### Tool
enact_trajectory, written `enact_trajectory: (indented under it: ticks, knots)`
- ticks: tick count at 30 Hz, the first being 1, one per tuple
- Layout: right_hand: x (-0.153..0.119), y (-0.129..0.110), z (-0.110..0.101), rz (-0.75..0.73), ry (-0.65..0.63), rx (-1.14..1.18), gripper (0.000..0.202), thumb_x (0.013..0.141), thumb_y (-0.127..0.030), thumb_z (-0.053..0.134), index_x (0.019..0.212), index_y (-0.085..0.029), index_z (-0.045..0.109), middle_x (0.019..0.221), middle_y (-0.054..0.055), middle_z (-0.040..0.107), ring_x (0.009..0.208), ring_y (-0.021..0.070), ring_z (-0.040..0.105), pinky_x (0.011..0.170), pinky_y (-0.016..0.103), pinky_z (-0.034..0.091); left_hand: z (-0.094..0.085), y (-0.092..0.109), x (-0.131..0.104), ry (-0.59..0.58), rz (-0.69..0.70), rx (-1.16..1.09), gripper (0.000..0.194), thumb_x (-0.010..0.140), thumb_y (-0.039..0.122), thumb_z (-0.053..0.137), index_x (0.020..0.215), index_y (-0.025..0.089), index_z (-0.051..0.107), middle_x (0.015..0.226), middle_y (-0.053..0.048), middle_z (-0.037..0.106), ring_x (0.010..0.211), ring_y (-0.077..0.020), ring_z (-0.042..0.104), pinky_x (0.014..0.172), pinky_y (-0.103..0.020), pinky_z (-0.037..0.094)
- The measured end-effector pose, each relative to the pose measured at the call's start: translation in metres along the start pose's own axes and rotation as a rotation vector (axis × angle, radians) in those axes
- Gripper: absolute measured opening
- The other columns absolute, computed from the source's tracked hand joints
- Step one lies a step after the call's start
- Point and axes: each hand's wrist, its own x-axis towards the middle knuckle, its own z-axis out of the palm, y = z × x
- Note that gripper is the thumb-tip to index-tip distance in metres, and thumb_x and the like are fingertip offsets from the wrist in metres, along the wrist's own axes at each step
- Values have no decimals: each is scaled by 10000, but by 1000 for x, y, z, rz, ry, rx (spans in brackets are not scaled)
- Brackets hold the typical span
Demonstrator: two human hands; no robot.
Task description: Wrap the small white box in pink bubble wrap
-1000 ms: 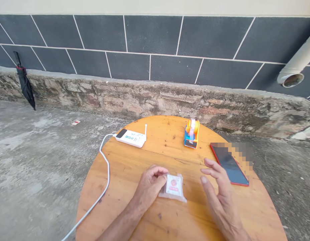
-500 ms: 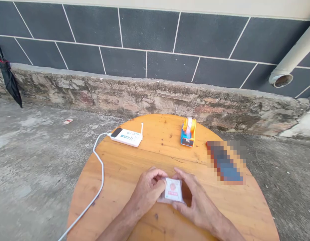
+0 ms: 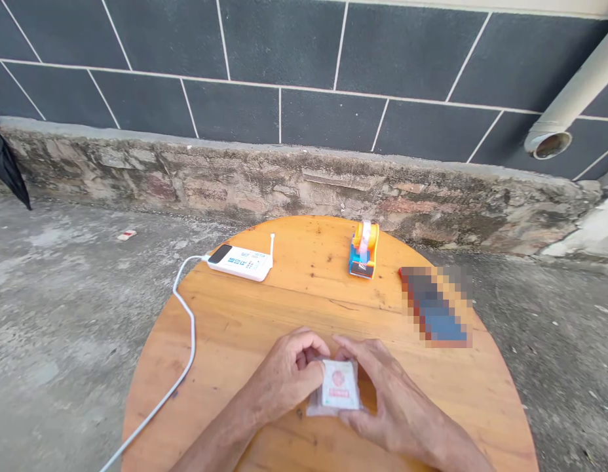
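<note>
Near the front of the round wooden table (image 3: 284, 301), a small white square packet (image 3: 339, 387) with a red print sits inside a clear plastic bag (image 3: 318, 408). My left hand (image 3: 299, 367) pinches the upper left side of the bag, its thumb lying against the packet's edge. At the right, my right hand (image 3: 377, 393) curves round the bag, with fingertips at its top edge and the thumb at its lower right corner. The tips of some fingers are hidden behind the packet.
A white power bank (image 3: 241, 263) with a short cable end and a long white cord (image 3: 192, 328) is at the back left. A blue and orange tape dispenser (image 3: 363, 250) stands at the back. A blurred-out phone-like object (image 3: 436, 308) lies right. Beyond are a stone-based wall and an umbrella (image 3: 8, 160).
The view has shifted slightly, so the table items appear a little further left and higher. Both hands stay on the bagged packet, and more of the bag's lower left part shows.
</note>
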Motion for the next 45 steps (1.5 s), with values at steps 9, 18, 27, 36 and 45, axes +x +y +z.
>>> enact_trajectory:
  ticks: [9, 18, 27, 36, 45]
  knots:
    - [-3, 0, 7, -34, 41, -31, 797, 728, -211, 639, 1423, -326, 265, 1202, 64, 555, 1069, 264, 507, 910, 415, 427, 0, 1, 0, -10, 8, -39, 253, 647, 101, 498, 805, 171, 683, 779, -26, 647, 692, -159, 566, 610, -237, 416]
    - [-10, 1, -14, -97, 215, 22, 650, 765, -389, 683, 1333, -292, 382, 1269, 77, 518, 1165, 285, 487, 956, 404, 425, 0, 3, 0, 39, -2, -155, 225, 647, 124, 513, 817, 156, 657, 827, -49, 611, 717, -168, 584, 615, -245, 447]
    - [2, -2, -12, -197, 211, -44, 84, 824, -179, 585, 885, -234, 569, 1009, 56, 582, 933, 204, 559, 802, 354, 466, 0, -1, 0, 54, 12, -97, 185, 701, 156, 521, 831, 161, 653, 799, -30, 587, 702, -153, 570, 597, -231, 434]
    - [3, 3, -3, -263, 296, -152, 100, 818, -166, 619, 885, -219, 566, 1042, 74, 566, 935, 216, 536, 789, 381, 436, -1, 2, -1, -18, -5, -29, 192, 702, 134, 517, 832, 155, 657, 809, -16, 561, 662, -122, 527, 546, -213, 396]
    - [7, 5, 2, -340, 357, -232, 132, 836, -88, 579, 860, -217, 565, 1071, 68, 591, 876, 201, 545, 798, 405, 396, 2, 1, -3, -76, 2, -65, 198, 698, 120, 524, 849, 157, 647, 820, -3, 533, 641, -100, 524, 533, -197, 403]
